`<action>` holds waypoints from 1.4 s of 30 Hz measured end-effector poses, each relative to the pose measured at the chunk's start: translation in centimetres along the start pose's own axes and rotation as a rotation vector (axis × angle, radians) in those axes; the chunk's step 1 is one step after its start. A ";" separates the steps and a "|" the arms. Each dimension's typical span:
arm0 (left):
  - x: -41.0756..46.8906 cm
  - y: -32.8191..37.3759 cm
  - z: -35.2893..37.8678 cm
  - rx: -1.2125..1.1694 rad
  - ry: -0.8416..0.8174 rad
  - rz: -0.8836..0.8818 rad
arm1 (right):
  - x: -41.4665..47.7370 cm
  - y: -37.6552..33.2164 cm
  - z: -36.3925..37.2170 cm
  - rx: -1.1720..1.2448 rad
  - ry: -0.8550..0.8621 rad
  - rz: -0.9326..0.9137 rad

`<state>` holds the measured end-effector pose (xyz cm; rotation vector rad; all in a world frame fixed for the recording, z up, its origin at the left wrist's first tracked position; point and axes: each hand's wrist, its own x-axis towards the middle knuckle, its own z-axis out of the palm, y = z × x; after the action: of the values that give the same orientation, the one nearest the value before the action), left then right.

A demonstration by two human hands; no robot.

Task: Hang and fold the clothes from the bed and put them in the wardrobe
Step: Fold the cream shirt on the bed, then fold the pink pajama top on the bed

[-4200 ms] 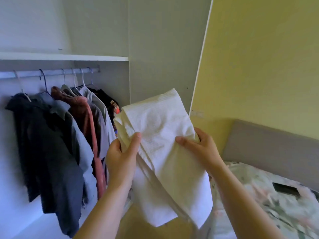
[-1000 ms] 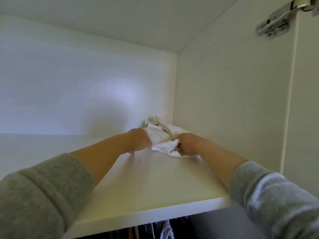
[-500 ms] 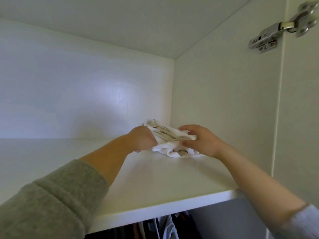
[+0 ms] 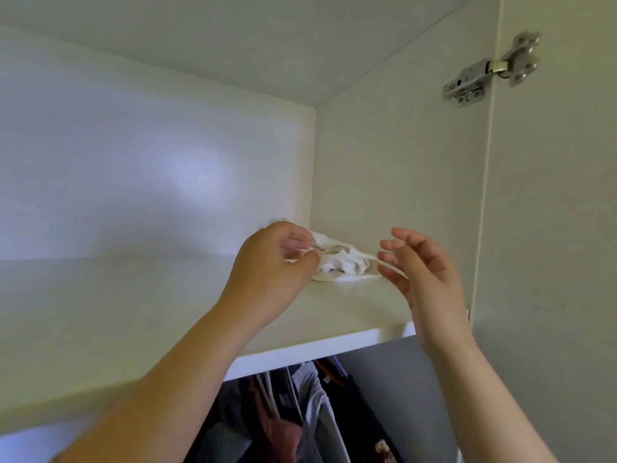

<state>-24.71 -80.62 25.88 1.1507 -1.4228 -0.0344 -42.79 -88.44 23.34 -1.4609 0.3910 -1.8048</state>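
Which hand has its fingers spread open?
The right hand, fingers extended beside the white cloth on the shelf; the left hand has curled fingers.

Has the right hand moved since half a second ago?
Yes. The right hand has come off the folded white cloth and drawn back toward the front edge of the shelf, with its fingers open.

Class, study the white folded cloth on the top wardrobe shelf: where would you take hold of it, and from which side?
Probably its near edge, coming from the open front: slide fingers under, thumb on top. The white cloth lies low on the shelf in the back right corner, the side wall blocking its right.
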 end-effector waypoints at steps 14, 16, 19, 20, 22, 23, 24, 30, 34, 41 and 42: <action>-14.3 4.8 1.5 -0.292 0.373 -0.123 | -8.9 -3.4 -2.5 0.344 -0.198 0.175; -16.1 5.6 2.1 -0.279 0.435 -0.128 | -9.8 -3.2 -3.2 0.392 -0.260 0.223; -19.8 6.1 2.9 -0.200 0.440 -0.201 | -12.8 -2.2 -4.1 0.415 -0.343 0.325; -21.3 6.3 2.7 -0.183 0.459 -0.233 | -14.0 -1.9 -4.1 0.417 -0.368 0.356; -24.1 6.9 1.7 -0.138 0.549 -0.280 | -16.2 -1.8 -3.5 0.428 -0.449 0.403; -25.4 7.2 1.0 -0.109 0.597 -0.298 | -17.4 -1.8 -2.9 0.436 -0.501 0.425; -26.7 7.6 0.3 -0.084 0.640 -0.315 | -18.5 -2.0 -2.1 0.444 -0.556 0.441; -33.4 11.2 -5.6 0.094 0.841 -0.349 | -25.3 -4.7 4.0 0.597 -0.800 0.538; -39.3 16.1 -11.1 0.266 0.994 -0.317 | -32.0 -9.4 9.6 0.704 -1.015 0.590; -50.8 26.2 -19.0 0.565 1.202 -0.326 | -45.2 -19.5 15.4 0.936 -1.333 0.631; -52.4 27.5 -19.6 0.599 1.221 -0.334 | -46.9 -20.9 15.9 0.962 -1.371 0.634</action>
<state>-38.62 -22.13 9.54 1.4685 -0.1262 0.7766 -33.42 -37.42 9.19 -1.2550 -0.5898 -0.1272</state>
